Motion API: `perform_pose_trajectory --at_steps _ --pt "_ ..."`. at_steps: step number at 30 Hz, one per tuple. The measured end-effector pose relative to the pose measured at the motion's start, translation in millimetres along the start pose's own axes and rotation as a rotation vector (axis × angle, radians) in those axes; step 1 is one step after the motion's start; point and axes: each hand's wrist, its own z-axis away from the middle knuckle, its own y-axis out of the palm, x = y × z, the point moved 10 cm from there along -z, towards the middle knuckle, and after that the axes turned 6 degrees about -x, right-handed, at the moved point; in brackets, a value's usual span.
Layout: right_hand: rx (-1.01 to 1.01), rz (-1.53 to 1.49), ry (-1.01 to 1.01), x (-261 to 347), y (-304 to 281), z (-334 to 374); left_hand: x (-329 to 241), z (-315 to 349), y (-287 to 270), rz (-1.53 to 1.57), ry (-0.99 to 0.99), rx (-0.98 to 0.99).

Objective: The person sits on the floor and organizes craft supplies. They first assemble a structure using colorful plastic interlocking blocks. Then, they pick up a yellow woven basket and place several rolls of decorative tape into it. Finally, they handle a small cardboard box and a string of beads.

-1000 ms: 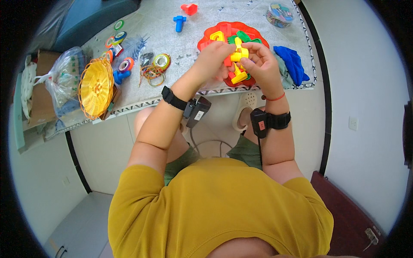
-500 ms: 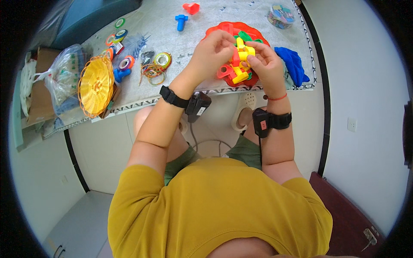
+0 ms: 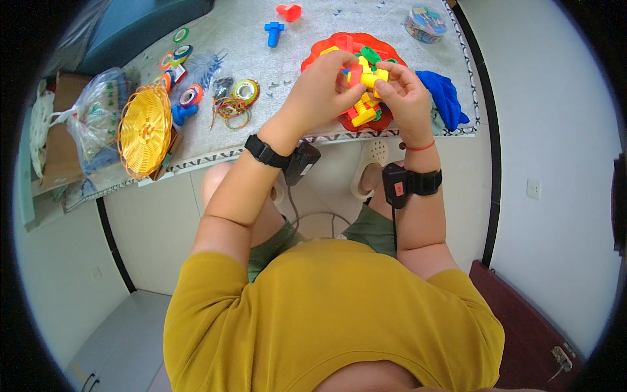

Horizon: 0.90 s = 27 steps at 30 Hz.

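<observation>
Together above the near edge of the red tray (image 3: 320, 52), both hands are pinched on one small yellow toy piece (image 3: 369, 77). The left hand (image 3: 321, 88) grips it from the left with thumb and fingertips, and the right hand (image 3: 403, 91) closes on it from the right, so the piece sits between the two sets of fingers, held just over the tray. Directly below it, on the tray's front rim, lies a yellow bolt (image 3: 363, 115) among red and green plastic parts (image 3: 369, 55).

Just right of the tray a blue cloth (image 3: 444, 97) lies crumpled at the surface (image 3: 300, 26) edge. Behind the tray, farther from the person, stand a blue toy bolt (image 3: 273, 31) and a red toy piece (image 3: 289, 10), and to the tray's far right corner a clear round tub (image 3: 424, 21) of coloured bits. Left of the tray lie a heap of rubber bands (image 3: 228, 108) and a roll of tape (image 3: 246, 90); well left of it, a yellow wicker basket (image 3: 145, 129) leans on its side at the surface edge, with a clear plastic bag (image 3: 95, 114) beyond it.
</observation>
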Motion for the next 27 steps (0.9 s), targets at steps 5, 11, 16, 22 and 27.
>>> perform_pose_trajectory --at_steps 5,11,16,22,27 --pt "-0.019 -0.037 -0.039 -5 -1 -1 1 -2 -8 0.021 0.103 -0.144" --pt "-0.010 -0.069 -0.018 -5 0 -1 0 0 6 0.069 0.046 0.047" --pt "-0.017 -0.080 -0.042 -2 0 0 34 3 11 0.380 -0.323 0.081" --pt "-0.002 -0.123 0.001 -1 2 0 19 4 14 0.299 -0.116 0.121" --pt "0.013 -0.117 -0.028 -1 4 0 35 3 13 0.428 -0.260 0.079"
